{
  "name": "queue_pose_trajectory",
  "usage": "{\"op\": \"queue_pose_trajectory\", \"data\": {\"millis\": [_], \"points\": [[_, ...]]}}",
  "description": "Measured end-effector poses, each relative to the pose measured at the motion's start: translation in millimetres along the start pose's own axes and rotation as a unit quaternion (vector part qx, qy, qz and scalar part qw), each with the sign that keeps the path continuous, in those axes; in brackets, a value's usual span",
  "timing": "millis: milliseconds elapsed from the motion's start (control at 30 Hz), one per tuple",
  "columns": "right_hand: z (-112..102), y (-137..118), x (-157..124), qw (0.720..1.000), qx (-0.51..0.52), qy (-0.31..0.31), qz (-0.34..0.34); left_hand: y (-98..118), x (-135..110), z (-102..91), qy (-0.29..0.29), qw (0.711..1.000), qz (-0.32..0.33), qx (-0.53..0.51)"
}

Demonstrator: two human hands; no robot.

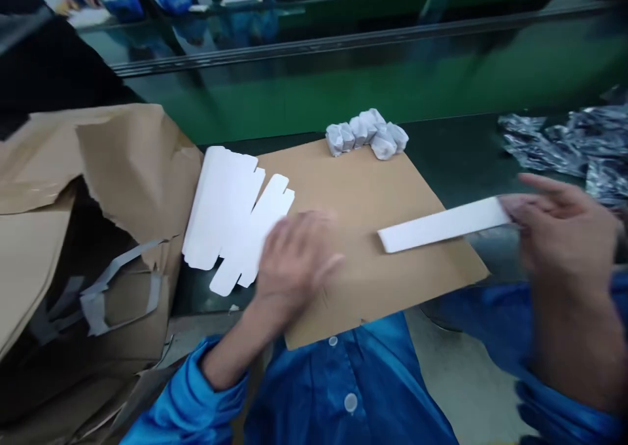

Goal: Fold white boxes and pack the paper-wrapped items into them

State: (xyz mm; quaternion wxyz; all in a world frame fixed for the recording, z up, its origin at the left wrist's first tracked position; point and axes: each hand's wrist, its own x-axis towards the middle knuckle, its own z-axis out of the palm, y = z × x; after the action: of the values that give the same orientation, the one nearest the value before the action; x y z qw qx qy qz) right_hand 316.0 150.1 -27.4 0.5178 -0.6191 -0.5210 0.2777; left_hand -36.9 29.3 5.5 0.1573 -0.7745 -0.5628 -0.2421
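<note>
We list one folded white carton point(441, 226), a long flat strip. It lies aslant over the near right corner of a brown cardboard sheet point(373, 190), and its right end passes beyond that sheet's right edge.

- Right hand point(564, 235): we find it past the sheet's right edge. Thumb and fingers pinch the strip's right end, and the rest of the strip runs leftward from the hand, low over the sheet.
- Left hand point(294, 262): palm down over the sheet's left part, blurred, fingers loosely together and flat, gripping nothing that we can see. It is well apart from the strip's free left end.
- Flat white blanks point(230, 216): a die-cut stack overlapping the sheet's left edge, just beside the left hand. We cannot tell whether the fingers touch it.
- White wrapped packets point(367, 134): a small cluster on the sheet's far edge.
- Dark surface point(456, 144): it carries the sheet.
- Silver foil bags point(574, 141): heaped at the far right of the surface.
- Torn brown carton point(122, 163): at the left edge, with grey tape strips point(98, 294) hanging loose.
</note>
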Motion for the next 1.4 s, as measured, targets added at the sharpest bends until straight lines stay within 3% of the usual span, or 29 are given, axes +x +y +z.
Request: {"op": "queue_pose_trajectory", "data": {"millis": [33, 100, 200, 233, 333, 367, 400, 467, 533, 600, 633, 700, 733, 767, 800, 833, 867, 933, 1000, 1100, 1167, 1200, 1300, 1400], "points": [[-12, 13, 19, 0.999, -0.036, 0.005, -0.003, -17, -13, -2.0, -0.030, 0.997, -0.054, 0.045], [-27, 24, 38, 0.991, -0.105, 0.016, -0.078, -49, -40, -3.6, -0.066, 0.987, -0.102, 0.101], [-12, 0, 17, 0.969, -0.139, 0.009, -0.207, -74, -65, -1.6, -0.089, 0.986, -0.095, 0.107], [4, -15, 0, 0.968, -0.127, -0.013, -0.215, -77, -68, -0.6, -0.081, 0.987, -0.088, 0.103], [79, -61, -67, 0.957, -0.069, -0.224, -0.170, -71, -62, 1.9, -0.033, 0.991, -0.069, 0.108], [108, -73, -88, 0.925, -0.001, -0.370, -0.090, -65, -59, 2.6, -0.011, 0.992, -0.062, 0.113], [135, -82, -105, 0.888, 0.074, -0.453, -0.003, -58, -55, 2.9, 0.012, 0.992, -0.051, 0.115], [181, -94, -126, 0.859, 0.168, -0.474, 0.100, -38, -50, 1.1, 0.040, 0.995, -0.017, 0.089], [203, -98, -128, 0.864, 0.198, -0.443, 0.133, -19, -47, -6.4, 0.035, 0.998, 0.030, 0.037], [197, -99, -113, 0.860, 0.204, -0.452, 0.118, -7, -41, -20.7, 0.061, 0.998, 0.014, -0.009], [186, -101, -102, 0.840, 0.206, -0.492, 0.096, -6, -36, -29.5, 0.096, 0.994, -0.037, -0.041], [154, -108, -77, 0.762, 0.187, -0.620, 0.025, -12, -23, -45.8, 0.141, 0.961, -0.179, -0.154], [139, -113, -67, 0.716, 0.153, -0.681, -0.026, -18, -15, -51.2, 0.111, 0.935, -0.241, -0.237], [125, -119, -59, 0.682, 0.099, -0.720, -0.084, -24, -7, -53.7, 0.027, 0.909, -0.272, -0.316], [113, -123, -56, 0.676, 0.029, -0.723, -0.141, -28, -1, -52.9, -0.063, 0.877, -0.294, -0.374], [103, -127, -57, 0.696, -0.049, -0.689, -0.198, -31, 3, -49.1, -0.123, 0.845, -0.317, -0.413], [96, -129, -61, 0.726, -0.125, -0.627, -0.253, -32, 6, -43.1, -0.152, 0.815, -0.343, -0.441], [87, -127, -79, 0.773, -0.238, -0.475, -0.347, -30, 5, -28.9, -0.124, 0.765, -0.403, -0.487], [83, -119, -96, 0.772, -0.280, -0.384, -0.422, -27, 0, -19.4, -0.116, 0.719, -0.425, -0.537], [77, -107, -107, 0.748, -0.255, -0.376, -0.483, -29, -5, -21.4, -0.230, 0.683, -0.381, -0.579], [74, -101, -105, 0.749, -0.216, -0.387, -0.492, -31, -5, -28.1, -0.280, 0.685, -0.350, -0.574], [73, -99, -103, 0.752, -0.201, -0.391, -0.491, -31, -4, -30.8, -0.279, 0.697, -0.340, -0.567], [73, -97, -102, 0.758, -0.194, -0.390, -0.486, -26, -2, -31.0, -0.214, 0.760, -0.322, -0.522], [76, -96, -108, 0.745, -0.235, -0.354, -0.515, -20, -1, -22.8, -0.154, 0.818, -0.316, -0.456]]}}
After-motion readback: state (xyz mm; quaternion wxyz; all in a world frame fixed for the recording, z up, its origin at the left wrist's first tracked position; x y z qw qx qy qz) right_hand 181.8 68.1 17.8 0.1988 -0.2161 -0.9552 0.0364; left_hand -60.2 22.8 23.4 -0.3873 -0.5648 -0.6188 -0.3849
